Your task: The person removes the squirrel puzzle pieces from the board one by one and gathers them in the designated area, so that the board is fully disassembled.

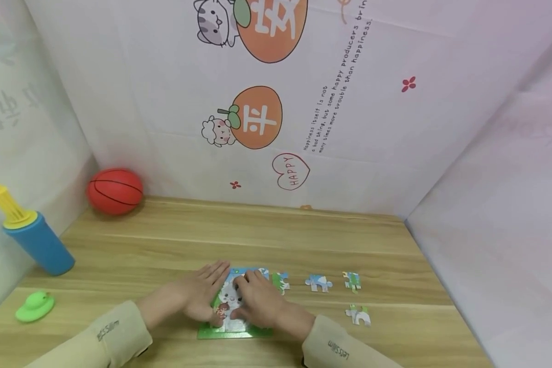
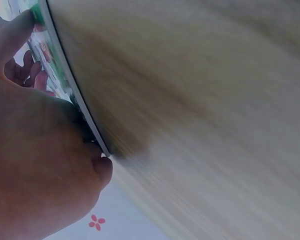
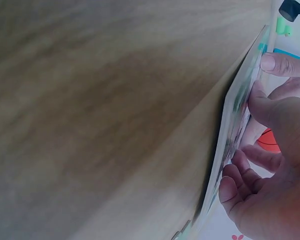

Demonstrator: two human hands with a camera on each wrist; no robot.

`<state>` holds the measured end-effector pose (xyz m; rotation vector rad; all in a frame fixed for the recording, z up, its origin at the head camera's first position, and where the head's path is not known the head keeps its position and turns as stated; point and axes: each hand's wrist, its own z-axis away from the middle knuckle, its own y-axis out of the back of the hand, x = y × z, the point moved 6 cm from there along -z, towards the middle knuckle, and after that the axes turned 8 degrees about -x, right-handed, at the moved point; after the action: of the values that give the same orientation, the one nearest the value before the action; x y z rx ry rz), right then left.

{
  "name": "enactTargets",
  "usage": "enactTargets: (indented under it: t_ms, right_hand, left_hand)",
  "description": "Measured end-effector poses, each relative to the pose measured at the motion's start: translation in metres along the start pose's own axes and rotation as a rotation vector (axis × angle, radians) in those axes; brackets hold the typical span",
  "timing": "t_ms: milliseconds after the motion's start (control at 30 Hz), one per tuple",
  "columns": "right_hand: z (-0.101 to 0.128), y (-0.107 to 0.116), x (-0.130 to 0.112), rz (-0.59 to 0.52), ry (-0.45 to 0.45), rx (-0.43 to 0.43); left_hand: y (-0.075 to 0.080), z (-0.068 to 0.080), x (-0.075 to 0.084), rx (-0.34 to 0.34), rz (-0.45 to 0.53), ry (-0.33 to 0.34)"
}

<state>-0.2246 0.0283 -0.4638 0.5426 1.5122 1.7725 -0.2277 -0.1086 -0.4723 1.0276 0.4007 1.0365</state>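
- The puzzle (image 1: 229, 296) lies on the bench (image 1: 211, 235), under and between both hands.
- The left hand (image 1: 203, 289) lies along its left side, fingers straight, thumb on the frame.
- The right hand (image 1: 260, 301) rests on its right part, fingers bent; whether they pinch a piece, I cannot tell.
- Four loose pieces (image 1: 318, 282) lie to the right, one just beside the puzzle.
- Well left are a green toy (image 1: 36, 305), pump (image 1: 43, 245) and red ball (image 1: 115, 191).

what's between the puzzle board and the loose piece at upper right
In the head view, one loose piece near the board and another piece farther right.
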Motion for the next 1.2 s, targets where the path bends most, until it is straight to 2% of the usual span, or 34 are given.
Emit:
enactTargets:
  t_ms: [233, 600, 733, 967, 1200]
  right_hand:
    - [-0.0011, -0.0019, 0.0006, -0.013, 0.007, 0.004]
    - [-0.0021, -0.0006, 0.0020, -0.027, 0.025, 0.016]
    - [-0.0017, -0.0011, 0.0016, -0.042, 0.015, 0.003]
    - [0.0007, 0.0017, 0.0004, -0.063, 0.037, 0.046]
    - [0.0010, 0.0043, 0.0010, -0.072, 0.040, 0.066]
  left_hand:
    - [-0.0011, 0.0005, 0.0000, -0.012, 0.015, 0.008]
    - [-0.0004, 0.0016, -0.0044, -0.006, 0.129, -0.078]
    - [-0.0012, 0.0025, -0.0038, -0.009, 0.097, -0.055]
    - [0.0004, 0.0038, -0.0004, 0.026, 0.025, -0.018]
    - [-0.0018, 0.0026, -0.0008, 0.035, 0.027, -0.017]
